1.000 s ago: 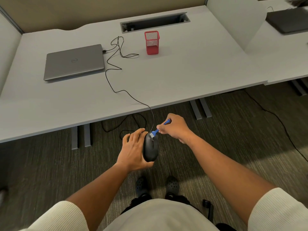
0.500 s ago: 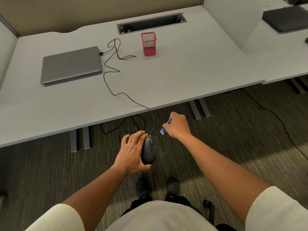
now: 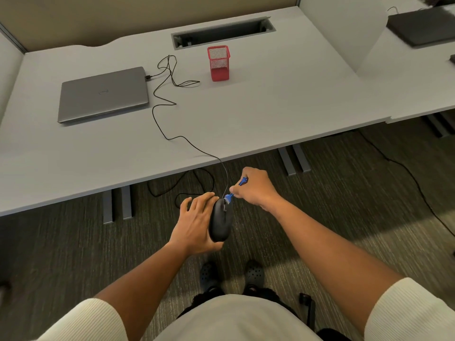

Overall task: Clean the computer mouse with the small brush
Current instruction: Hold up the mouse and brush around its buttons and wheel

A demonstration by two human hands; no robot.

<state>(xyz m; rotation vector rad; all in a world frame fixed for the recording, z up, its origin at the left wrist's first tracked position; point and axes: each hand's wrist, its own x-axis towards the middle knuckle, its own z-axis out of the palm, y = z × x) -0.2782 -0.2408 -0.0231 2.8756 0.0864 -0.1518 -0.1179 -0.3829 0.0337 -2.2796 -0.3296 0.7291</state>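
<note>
while gripped, brush (image 3: pixel 229 197) seemingly on mouse (image 3: pixel 220 223)

An office — a long pale bench (image 3: pixel 270 112) fills the upper half of the frame, with a cable slot (image 3: pixel 222 32) cut in near its far edge. A closed grey laptop (image 3: pixel 103 93) lies at upper left, a red mesh pen cup (image 3: pixel 218 63) near the centre top. A low divider panel (image 3: pixel 344 30) at upper right screens off a neighbouring workstation — grey carpet (image 3: pixel 344 198) lies below.
</note>
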